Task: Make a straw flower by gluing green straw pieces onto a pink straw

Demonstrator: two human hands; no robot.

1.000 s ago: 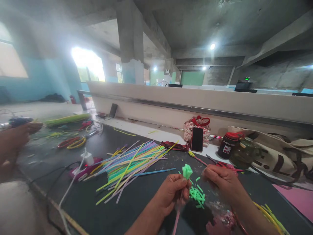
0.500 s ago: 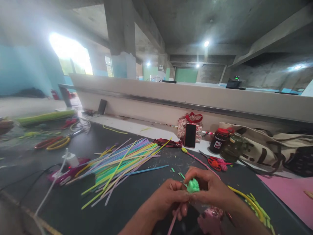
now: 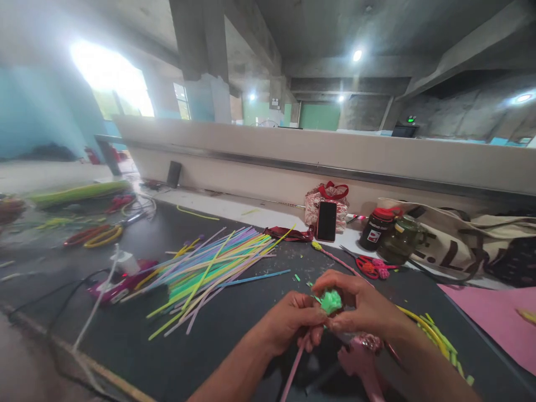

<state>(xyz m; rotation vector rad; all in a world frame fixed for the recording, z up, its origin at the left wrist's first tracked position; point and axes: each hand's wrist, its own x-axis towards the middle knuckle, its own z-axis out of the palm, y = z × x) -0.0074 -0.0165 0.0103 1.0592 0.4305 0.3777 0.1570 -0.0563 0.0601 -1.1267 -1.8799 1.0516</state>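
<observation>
A small bright green knotted piece [image 3: 331, 301] is held between both hands at the lower middle. My right hand [image 3: 355, 304] curls around its right side, fingertips closed on it. Against its left side, my left hand [image 3: 295, 318] pinches with thumb and fingers. A pink strand [image 3: 293, 371] runs down from under the left fingers. Just below the right hand lies a pink object with a shiny part [image 3: 362, 357], partly covered. Small green cut bits [image 3: 297, 277] lie beyond the hands.
Many coloured strips [image 3: 209, 279] are spread at left centre, near a purple glue gun [image 3: 121, 282] with cables. Scissors [image 3: 364, 265], a phone [image 3: 326, 221], bottles [image 3: 374, 229] and a cloth bag [image 3: 444, 243] stand behind; pink sheet [image 3: 494, 318] at right.
The view has tilted down slightly, so the ceiling and background sit higher. Both hands keep their hold on the green piece, and more of the pink object below shows.
</observation>
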